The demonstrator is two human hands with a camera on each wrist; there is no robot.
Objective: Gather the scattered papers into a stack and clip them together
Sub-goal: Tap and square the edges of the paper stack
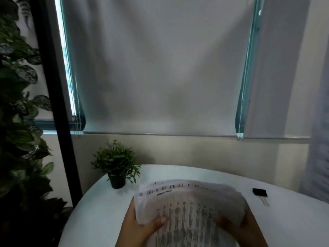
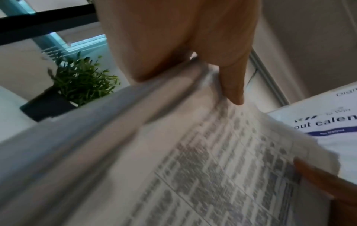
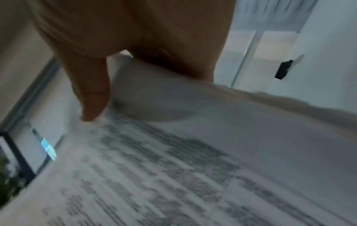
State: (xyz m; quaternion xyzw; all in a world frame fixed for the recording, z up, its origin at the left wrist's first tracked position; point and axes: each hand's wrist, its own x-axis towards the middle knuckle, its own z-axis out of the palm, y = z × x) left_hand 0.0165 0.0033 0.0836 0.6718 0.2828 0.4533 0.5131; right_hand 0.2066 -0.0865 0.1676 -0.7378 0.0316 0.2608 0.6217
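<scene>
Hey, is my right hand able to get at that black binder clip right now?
Probably not yet. The right hand grips the paper stack along with the left hand. The binder clip lies apart on the white table, on the right, with nothing around it; free that hand first.

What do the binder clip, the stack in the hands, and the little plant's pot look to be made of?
Binder clip: black painted metal body with bare silvery wire handles, probably steel. Stack of papers: thin matte white printed paper, sheets bending and fanned at the edges. Plant pot: plain matte black, likely plastic, though ceramic cannot be ruled out.
</scene>
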